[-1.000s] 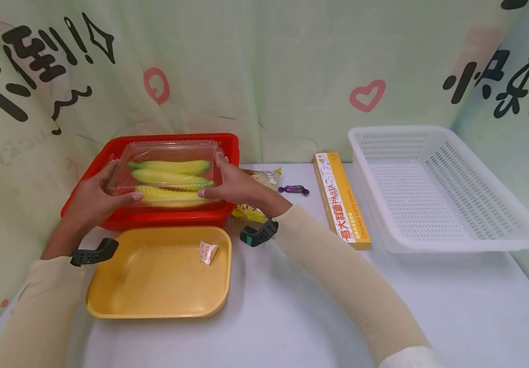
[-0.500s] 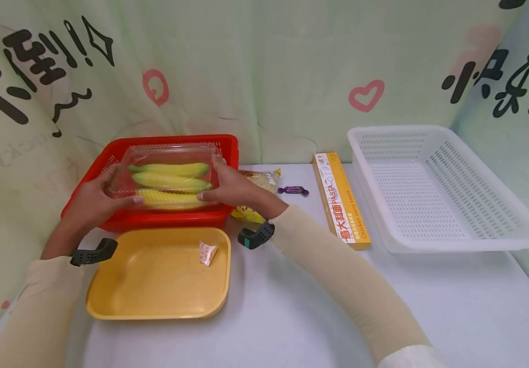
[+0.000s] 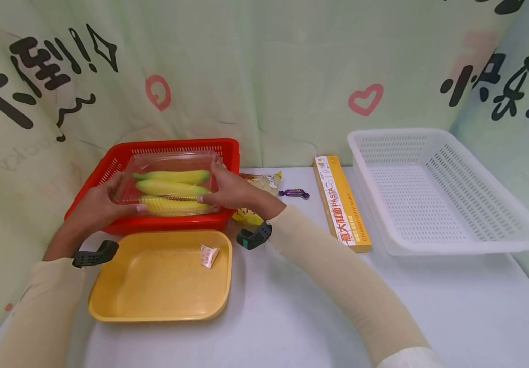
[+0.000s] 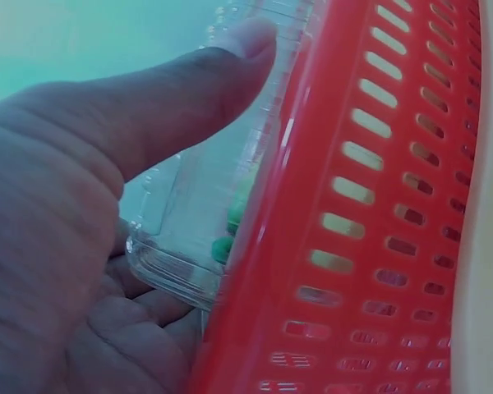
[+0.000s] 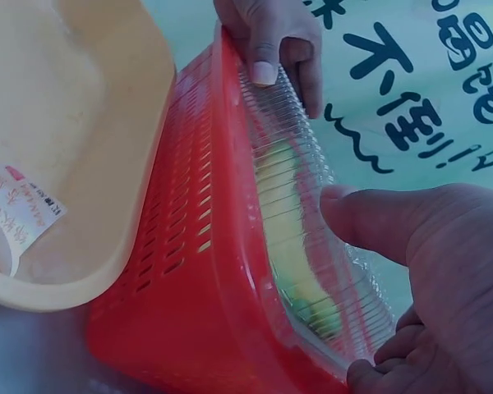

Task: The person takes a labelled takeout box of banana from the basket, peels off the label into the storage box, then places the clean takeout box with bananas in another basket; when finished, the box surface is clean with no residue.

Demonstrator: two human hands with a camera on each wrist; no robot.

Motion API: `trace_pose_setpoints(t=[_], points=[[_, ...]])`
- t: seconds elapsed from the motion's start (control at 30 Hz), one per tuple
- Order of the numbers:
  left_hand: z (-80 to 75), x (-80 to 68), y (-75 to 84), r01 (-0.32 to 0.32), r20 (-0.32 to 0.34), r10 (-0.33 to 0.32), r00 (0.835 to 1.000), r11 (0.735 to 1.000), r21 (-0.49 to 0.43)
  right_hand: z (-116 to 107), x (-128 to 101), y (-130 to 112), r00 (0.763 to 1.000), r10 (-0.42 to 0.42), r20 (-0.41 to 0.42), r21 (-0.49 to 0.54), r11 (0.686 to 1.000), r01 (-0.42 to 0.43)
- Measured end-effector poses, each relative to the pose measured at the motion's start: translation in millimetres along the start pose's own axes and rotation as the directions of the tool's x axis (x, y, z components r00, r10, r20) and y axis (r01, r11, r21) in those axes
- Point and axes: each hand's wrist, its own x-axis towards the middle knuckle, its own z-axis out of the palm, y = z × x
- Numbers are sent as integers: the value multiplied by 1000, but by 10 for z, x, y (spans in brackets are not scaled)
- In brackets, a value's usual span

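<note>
From the head view, both hands hold a clear box (image 3: 170, 183) of corn over the red basket (image 3: 108, 171) at the back left of the counter (image 3: 292, 306): the left hand (image 3: 94, 207) grips the box's left end, thumb on the lid and fingers curled beneath, and the right hand (image 3: 236, 191) grips the right end the same way, so the box sits between the two palms, low within the basket's rim. Three cobs (image 3: 172, 188) lie lengthwise inside. Just in front of the basket stands a yellow tray (image 3: 121, 301) with a small paper packet (image 3: 208, 254) in it; to the right of the basket lie a snack bag (image 3: 260, 180), a purple candy (image 3: 294, 192) and a pasta box (image 3: 341, 203), and farther right a white basket (image 3: 448, 245). The left wrist view shows the thumb laid flat along the box's ribbed top and the fingers (image 4: 140, 308) tucked under its lower edge — the box is pinched between them, pressed close against the basket's inner wall. The right wrist view shows the right thumb on the lid's near end, fingers (image 5: 394, 349) curled below the box's corner, and across the basket the left hand's thumb and fingers clamped on the far end — the box is tilted in this view, just inside the red wall beside the tray.
</note>
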Motion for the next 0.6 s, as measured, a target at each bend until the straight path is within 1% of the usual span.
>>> trace_pose_setpoints(t=[0.07, 0.2, 0.37, 0.6], points=[[3, 2, -2, -4, 8, 4, 1000, 1000, 1, 1, 1, -6, 1000, 5, -1, -23, 1000, -5], [6, 8, -19, -2, 13, 2, 1000, 1000, 6, 8, 7, -4, 1000, 18, -9, -102, 995, -19], [7, 17, -26, 2, 25, -2, 1000, 1000, 1, 33, 20, 18, 1000, -2, -13, -88, 996, 1], [-8, 19, 3, 35, 47, -34, 998, 999, -6, 52, 12, 21, 1000, -13, -29, -38, 999, 11]])
